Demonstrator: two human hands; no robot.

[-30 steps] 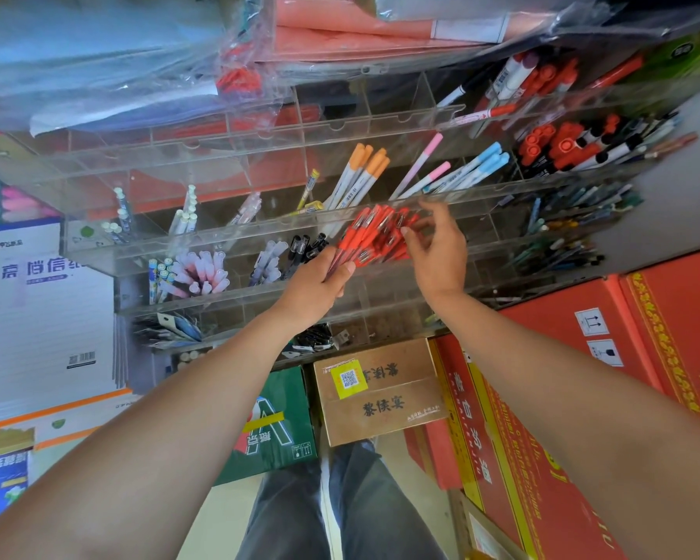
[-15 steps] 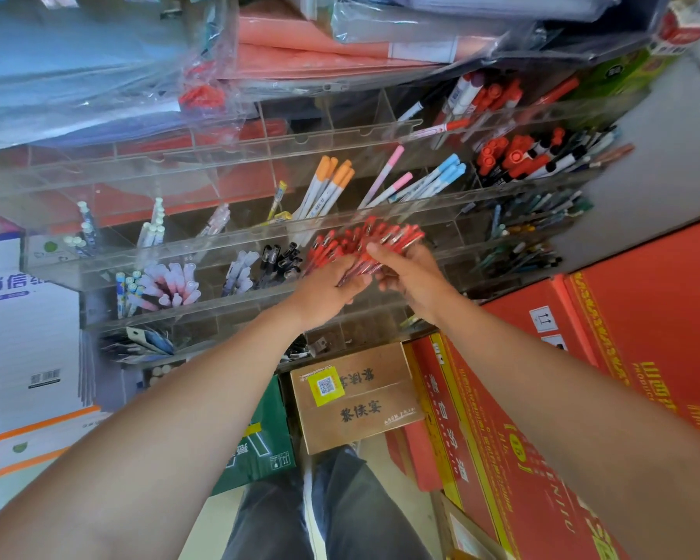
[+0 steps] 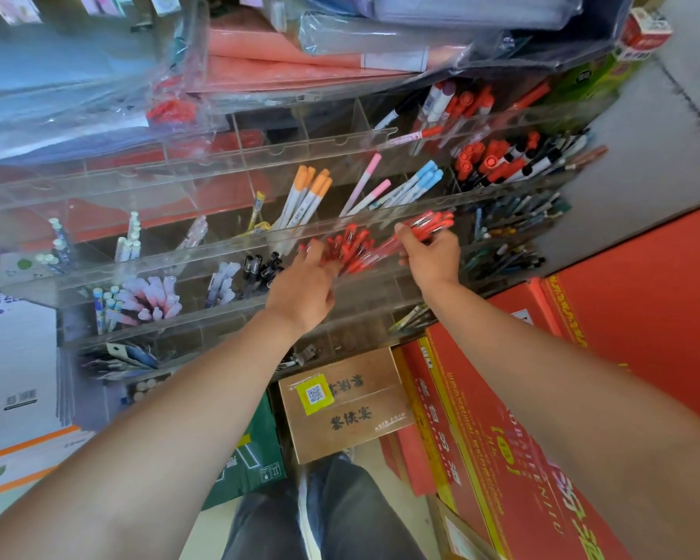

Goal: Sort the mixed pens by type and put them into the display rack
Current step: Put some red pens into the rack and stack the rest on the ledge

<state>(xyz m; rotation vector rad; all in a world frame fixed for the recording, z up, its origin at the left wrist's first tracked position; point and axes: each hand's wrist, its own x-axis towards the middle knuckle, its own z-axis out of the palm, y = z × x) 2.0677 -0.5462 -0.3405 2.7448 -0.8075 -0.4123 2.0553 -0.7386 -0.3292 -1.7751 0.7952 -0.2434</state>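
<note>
The right hand [image 3: 433, 256] is clamped on a bunch of red pens [image 3: 431, 225], fingers curled round the barrels so that the caps fan out up and away from the palm, just above the clear front wall of the display rack [image 3: 138, 272]. The grip looks meant to keep one type together while it goes in as a lot. The left hand [image 3: 304, 289] reaches in beside it with its fingers spread apart and fairly straight, the tips resting on the red pens [image 3: 350, 246] already lying in the compartment between the two hands, probably to press them flat and make room. Beyond the fingertips, one tier up, orange-capped pens [image 3: 310, 187], pink-capped pens [image 3: 370, 175] and blue-capped pens [image 3: 421, 179] each lean in their own cell, and black pens [image 3: 259, 266] sit just outside the left hand, so the sorting seems well along. Below both wrists stands a brown box [image 3: 352, 414] printed with dark Chinese characters and bearing a yellow sticker [image 3: 315, 394] with a QR code. Under the right forearm a red carton [image 3: 502, 458] carries yellow lettering too skewed to read.
</note>
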